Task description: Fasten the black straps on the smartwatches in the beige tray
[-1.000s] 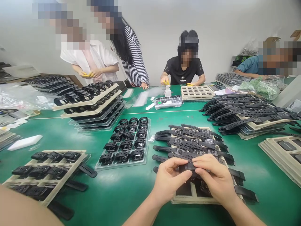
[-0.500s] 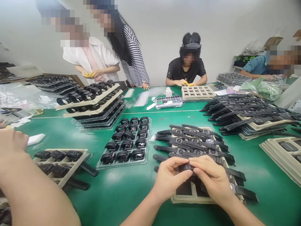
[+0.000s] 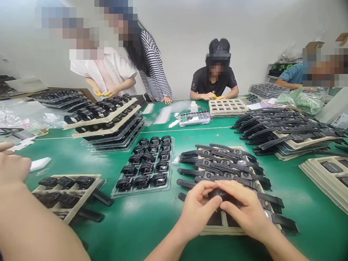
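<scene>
Both my hands meet over the near part of a cream tray (image 3: 224, 222) loaded with black smartwatches. Between my fingers is a dark smartwatch (image 3: 219, 194), mostly covered by them. My left hand (image 3: 198, 208) is closed on its left side, thumb and fingertips pressed to it. From the right, my right hand (image 3: 246, 207) curls round it, with the thumb close to the left thumb. Watches with their straps laid out flat (image 3: 223, 165) lie in rows just beyond my hands, sensor backs upward. Dark compartments show under my wrists.
Left of my hands stands a clear tray (image 3: 170, 181) of looped watches. A co-worker's arm (image 3: 32, 224) reaches in at the left, near another cream tray (image 3: 81, 210). Stacked watch trays (image 3: 296, 145) stand at right, cream trays (image 3: 323, 185) nearer. Several people work across the table.
My right fingers have shifted a little left, over the top of the watch, and the thumbs have changed their hold slightly. The co-worker's arm at left has dropped slightly.
</scene>
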`<action>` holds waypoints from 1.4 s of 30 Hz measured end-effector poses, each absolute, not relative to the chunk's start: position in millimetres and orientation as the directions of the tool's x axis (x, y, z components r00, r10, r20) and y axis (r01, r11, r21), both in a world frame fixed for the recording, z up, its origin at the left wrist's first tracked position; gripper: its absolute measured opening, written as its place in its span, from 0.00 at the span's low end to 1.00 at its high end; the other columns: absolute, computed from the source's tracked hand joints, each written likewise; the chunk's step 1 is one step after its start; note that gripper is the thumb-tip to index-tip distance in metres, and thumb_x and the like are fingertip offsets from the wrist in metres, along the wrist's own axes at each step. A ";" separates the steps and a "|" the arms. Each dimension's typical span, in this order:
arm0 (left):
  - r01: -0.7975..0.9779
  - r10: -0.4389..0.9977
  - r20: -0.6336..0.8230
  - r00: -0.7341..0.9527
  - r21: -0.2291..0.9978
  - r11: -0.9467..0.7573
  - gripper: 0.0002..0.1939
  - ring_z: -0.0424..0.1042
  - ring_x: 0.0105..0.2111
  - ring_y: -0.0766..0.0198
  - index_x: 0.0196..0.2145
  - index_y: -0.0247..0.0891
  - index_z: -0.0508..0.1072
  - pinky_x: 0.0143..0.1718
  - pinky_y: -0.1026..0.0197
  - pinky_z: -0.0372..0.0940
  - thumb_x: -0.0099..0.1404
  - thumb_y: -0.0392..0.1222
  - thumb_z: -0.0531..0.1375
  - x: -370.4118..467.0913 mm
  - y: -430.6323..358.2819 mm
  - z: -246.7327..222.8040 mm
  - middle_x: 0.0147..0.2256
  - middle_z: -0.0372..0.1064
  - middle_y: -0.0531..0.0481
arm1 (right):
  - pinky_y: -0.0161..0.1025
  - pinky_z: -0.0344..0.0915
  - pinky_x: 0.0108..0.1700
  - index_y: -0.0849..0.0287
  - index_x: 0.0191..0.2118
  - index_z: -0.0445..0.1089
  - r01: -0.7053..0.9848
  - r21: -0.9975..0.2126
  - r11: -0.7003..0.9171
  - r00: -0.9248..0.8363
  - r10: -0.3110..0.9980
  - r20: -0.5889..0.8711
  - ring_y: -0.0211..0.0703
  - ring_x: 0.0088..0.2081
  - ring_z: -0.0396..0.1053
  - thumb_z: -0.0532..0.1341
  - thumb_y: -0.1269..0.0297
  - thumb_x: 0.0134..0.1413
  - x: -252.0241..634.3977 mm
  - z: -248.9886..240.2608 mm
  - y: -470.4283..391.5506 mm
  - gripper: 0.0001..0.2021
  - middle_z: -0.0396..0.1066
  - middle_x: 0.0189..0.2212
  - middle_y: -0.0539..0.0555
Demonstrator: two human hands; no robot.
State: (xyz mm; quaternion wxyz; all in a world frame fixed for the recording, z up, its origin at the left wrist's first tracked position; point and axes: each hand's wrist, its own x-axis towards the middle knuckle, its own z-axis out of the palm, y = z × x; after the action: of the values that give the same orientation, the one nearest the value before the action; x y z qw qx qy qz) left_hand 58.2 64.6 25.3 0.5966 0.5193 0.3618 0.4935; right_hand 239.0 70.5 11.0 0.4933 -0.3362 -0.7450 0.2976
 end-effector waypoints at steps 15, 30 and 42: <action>0.459 0.444 0.700 0.559 0.185 -0.869 0.14 0.75 0.31 0.57 0.52 0.31 0.72 0.31 0.57 0.73 0.72 0.28 0.52 42.3 73.9 17.7 0.32 0.77 0.41 | 0.43 0.75 0.48 0.53 0.37 0.81 0.120 -0.973 0.196 -0.274 0.949 0.157 0.50 0.42 0.79 0.67 0.69 0.55 238.7 21.5 70.5 0.06 0.82 0.39 0.53; 0.512 0.343 0.760 0.551 0.017 -0.859 0.16 0.79 0.32 0.56 0.51 0.30 0.74 0.32 0.56 0.77 0.67 0.26 0.58 25.4 51.2 27.2 0.33 0.80 0.41 | 0.39 0.77 0.41 0.55 0.33 0.78 0.188 -0.906 0.378 -0.302 0.900 0.313 0.47 0.39 0.80 0.68 0.71 0.54 241.3 24.2 62.6 0.03 0.82 0.37 0.54; 0.531 0.707 0.639 0.303 0.504 -0.682 0.13 0.76 0.35 0.58 0.44 0.39 0.75 0.38 0.55 0.74 0.65 0.26 0.58 -18.1 29.6 0.1 0.36 0.79 0.46 | 0.48 0.71 0.51 0.53 0.48 0.74 0.550 -0.500 0.669 -0.598 0.734 0.322 0.53 0.50 0.72 0.67 0.66 0.63 231.6 21.0 49.9 0.09 0.75 0.50 0.56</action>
State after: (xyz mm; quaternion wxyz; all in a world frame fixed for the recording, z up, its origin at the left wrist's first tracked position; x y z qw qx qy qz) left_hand -18.1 29.6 0.1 0.0991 0.8010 0.3864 0.4464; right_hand 231.6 49.9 21.0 0.2581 -0.3663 -0.8762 0.1776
